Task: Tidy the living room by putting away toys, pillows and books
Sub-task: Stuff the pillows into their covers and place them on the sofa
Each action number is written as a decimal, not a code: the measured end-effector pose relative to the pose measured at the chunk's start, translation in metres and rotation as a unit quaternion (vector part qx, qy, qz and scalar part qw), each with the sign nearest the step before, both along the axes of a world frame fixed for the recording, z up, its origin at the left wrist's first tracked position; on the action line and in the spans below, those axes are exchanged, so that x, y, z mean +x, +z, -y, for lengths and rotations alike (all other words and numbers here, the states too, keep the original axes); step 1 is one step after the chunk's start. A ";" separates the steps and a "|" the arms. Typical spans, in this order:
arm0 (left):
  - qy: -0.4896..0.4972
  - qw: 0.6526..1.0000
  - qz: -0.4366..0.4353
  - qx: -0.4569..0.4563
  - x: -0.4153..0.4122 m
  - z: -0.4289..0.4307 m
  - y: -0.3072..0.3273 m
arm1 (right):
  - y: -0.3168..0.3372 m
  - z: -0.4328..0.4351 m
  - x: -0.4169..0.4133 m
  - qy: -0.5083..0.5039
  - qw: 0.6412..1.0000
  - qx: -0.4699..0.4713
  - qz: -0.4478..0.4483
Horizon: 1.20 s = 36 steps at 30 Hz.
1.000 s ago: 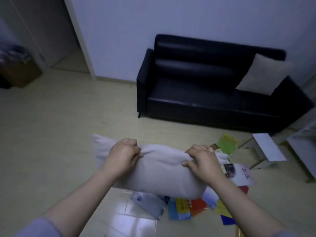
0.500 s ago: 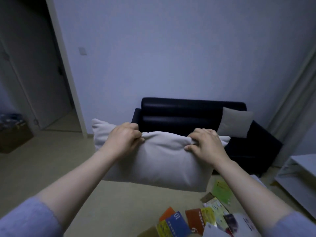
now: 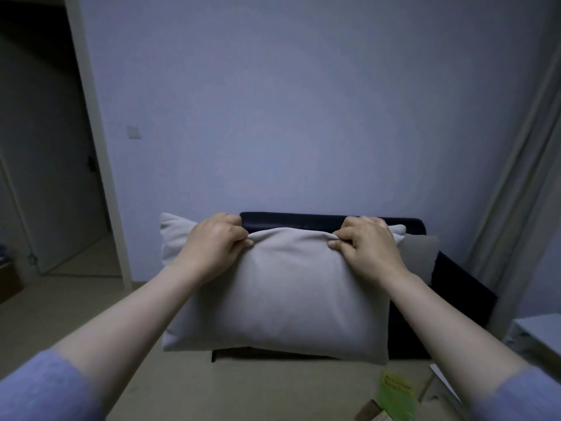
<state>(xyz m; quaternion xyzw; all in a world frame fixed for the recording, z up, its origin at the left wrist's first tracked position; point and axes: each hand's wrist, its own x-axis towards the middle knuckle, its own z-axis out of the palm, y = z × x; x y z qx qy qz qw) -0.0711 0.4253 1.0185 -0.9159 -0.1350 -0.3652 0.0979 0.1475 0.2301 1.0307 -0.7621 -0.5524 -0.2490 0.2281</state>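
Pillow [image 3: 282, 299], pale grey, held up in mid-air by its top edge, clear of the floor [image 3: 243, 387], hanging straight down in front of a black sofa [image 3: 303, 219] and hiding most of the seat. Gripped at the upper left corner by the left hand [image 3: 214, 243], fingers curled over the seam and thumb pinching fabric from the near side. Gripped likewise near the upper right corner by the right hand [image 3: 368, 249], fingers clenched round a bunched fold. Both forearms stretched forward, bluish sleeves [image 3: 45, 387] at the bottom corners.

Second pillow [image 3: 420, 253], same grey, propped upright against the sofa's backrest at the right end, just behind the held one's right corner. Sofa set against a plain pale wall [image 3: 288, 117], dimly lit, bluish. On that wall, left of the sofa, a small light switch [image 3: 133, 132]. Further left, a white door frame [image 3: 100, 165] and an open doorway, dark beyond, with a door [image 3: 45, 192] standing inside. Pale curtain [image 3: 516, 183] hanging down the right side. Floor beige and smooth. On it at lower right, a green booklet [image 3: 394, 390] lying flat, with another paper item at its lower left edge, too blurred to identify. White table [image 3: 537, 329] at the far right edge, near the sofa's arm.
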 end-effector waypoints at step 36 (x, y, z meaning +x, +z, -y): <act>-0.095 0.992 -0.066 -0.047 -0.016 -0.431 -0.050 | -0.052 -0.397 -0.050 -0.115 0.993 -0.026 -0.001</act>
